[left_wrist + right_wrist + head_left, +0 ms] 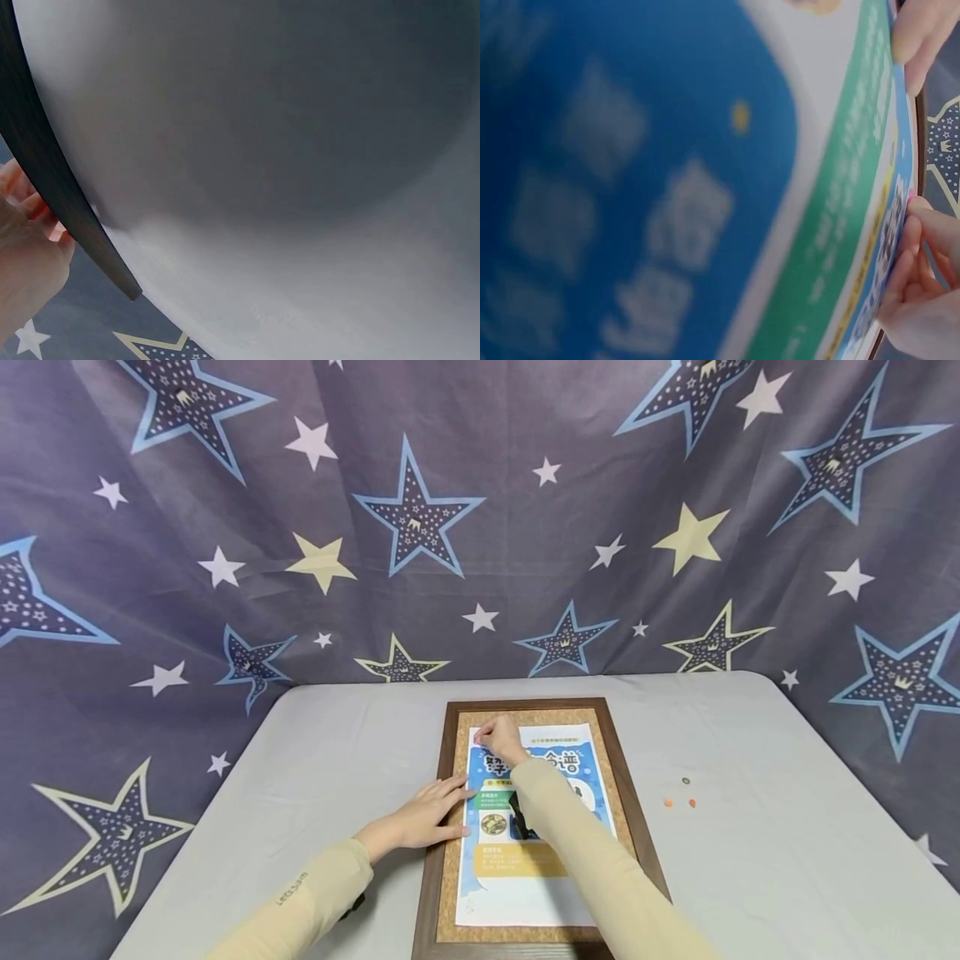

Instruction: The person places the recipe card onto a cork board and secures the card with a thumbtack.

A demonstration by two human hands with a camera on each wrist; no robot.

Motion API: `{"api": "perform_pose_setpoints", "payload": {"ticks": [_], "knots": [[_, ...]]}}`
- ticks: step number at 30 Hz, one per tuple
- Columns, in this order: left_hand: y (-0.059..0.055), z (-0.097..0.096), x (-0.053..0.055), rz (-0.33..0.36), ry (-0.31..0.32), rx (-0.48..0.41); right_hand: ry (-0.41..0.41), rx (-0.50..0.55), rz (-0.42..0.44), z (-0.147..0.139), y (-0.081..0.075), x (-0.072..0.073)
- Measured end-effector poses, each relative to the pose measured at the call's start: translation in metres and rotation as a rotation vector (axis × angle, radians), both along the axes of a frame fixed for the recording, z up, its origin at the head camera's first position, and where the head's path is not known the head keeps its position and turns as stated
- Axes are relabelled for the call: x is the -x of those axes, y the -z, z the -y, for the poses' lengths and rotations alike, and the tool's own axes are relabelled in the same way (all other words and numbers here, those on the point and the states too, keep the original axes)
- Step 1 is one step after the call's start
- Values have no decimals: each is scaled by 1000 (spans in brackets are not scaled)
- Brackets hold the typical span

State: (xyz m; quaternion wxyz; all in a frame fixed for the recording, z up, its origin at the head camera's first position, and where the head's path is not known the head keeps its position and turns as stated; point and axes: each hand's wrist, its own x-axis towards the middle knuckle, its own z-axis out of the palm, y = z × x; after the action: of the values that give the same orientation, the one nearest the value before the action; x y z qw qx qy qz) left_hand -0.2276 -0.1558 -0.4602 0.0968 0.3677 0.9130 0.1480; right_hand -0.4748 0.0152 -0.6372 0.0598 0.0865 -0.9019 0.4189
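Note:
A printed poster (525, 902) with blue, green and yellow panels lies on a cork board (450, 893) with a dark brown wooden frame (432, 893). At the poster's top left corner my right hand (504, 739) pinches a small pink pushpin (912, 195) between thumb and finger, against the paper. My left hand (423, 814) rests across the frame's left side with its fingers spread and fingertips on the poster's left edge. The right forearm covers part of the poster. In the left wrist view the frame partly hides the left hand (34, 255).
On the grey-white tabletop (750, 877), right of the board, lie two small orange pieces (668, 802) and a small ring-like piece (686, 781). A dark curtain (510, 527) with stars hangs behind the table's far edge.

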Motion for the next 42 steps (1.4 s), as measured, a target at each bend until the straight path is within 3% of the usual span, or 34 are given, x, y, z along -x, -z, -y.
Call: {"api": "perform_pose_setpoints", "payload": {"ticks": [2, 4, 5, 6, 9, 15, 16, 18, 21, 22, 26, 28, 29, 36, 42], "knots": [[1, -1, 0, 3, 1, -2, -25, 39, -39, -3, 15, 9], [1, -1, 0, 2, 0, -1, -39, 66, -19, -6, 8, 3], [1, -1, 0, 0, 3, -1, -52, 86, -24, -8, -7, -10], [1, -1, 0, 1, 5, 0, -70, 103, -38, -10, -40, -39], [1, -1, 0, 1, 5, -4, -116, 106, -25, -16, -49, -48], [0, 0, -1, -4, 4, 0, -188, 143, 178, -26, -158, -132], [0, 0, 0, -5, 5, 3, -191, 132, 205, -27, -172, -143], [0, 0, 0, -3, 7, 4, -207, 117, 231, -30, -186, -155], [0, 0, 0, -1, 7, 5, -263, 88, 251, -39, -190, -156], [0, 0, -1, 1, 7, 4, -314, 92, 209, -44, -180, -148], [-1, 0, -1, 4, 10, -5, -367, 48, 221, -54, -181, -146], [-1, 0, -2, 5, 10, -6, -371, 24, 208, -56, -185, -150], [-1, 0, -2, 4, 9, -5, -345, -11, 233, -55, -198, -160], [-2, 0, -2, -4, 9, 14, -435, -102, 99, -67, -212, -178], [-1, -1, -2, -4, 5, 18, -461, -113, 92, -82, -220, -188]]}}
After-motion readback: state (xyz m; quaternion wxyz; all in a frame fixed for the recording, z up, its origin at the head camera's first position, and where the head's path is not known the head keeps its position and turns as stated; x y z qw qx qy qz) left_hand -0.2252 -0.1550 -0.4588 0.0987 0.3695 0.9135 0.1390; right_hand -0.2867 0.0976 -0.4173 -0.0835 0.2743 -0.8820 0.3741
